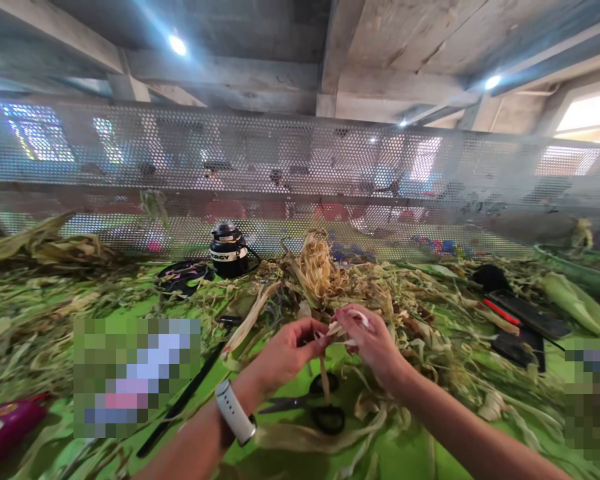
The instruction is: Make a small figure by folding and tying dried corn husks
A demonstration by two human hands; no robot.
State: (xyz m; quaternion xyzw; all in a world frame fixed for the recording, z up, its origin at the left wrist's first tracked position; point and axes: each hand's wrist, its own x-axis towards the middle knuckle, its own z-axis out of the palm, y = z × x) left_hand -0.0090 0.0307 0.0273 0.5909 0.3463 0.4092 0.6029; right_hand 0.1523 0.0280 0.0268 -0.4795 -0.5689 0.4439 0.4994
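My left hand [286,352], with a white watch [231,407] on its wrist, is closed in a pinch on a thin strip of dried corn husk [325,375]. A tail of this strip hangs below the fingertips. Close beside it, my right hand [375,347] has its fingers curled round the pale, twisted upper part of the husk. The fingertips of both hands nearly meet. Under the hands, black-handled scissors [329,419] lie on the green table [285,460], blades pointing left. A bundle of curly golden husk [316,263] stands just beyond the hands.
Shredded husks [430,320] are strewn across the tabletop. A black jar [227,250] stands behind. Dark flat items [523,327] lie at right, near a green basin [575,267]. A thin black rod [185,393] lies at left. A perforated metal screen [280,160] borders the back.
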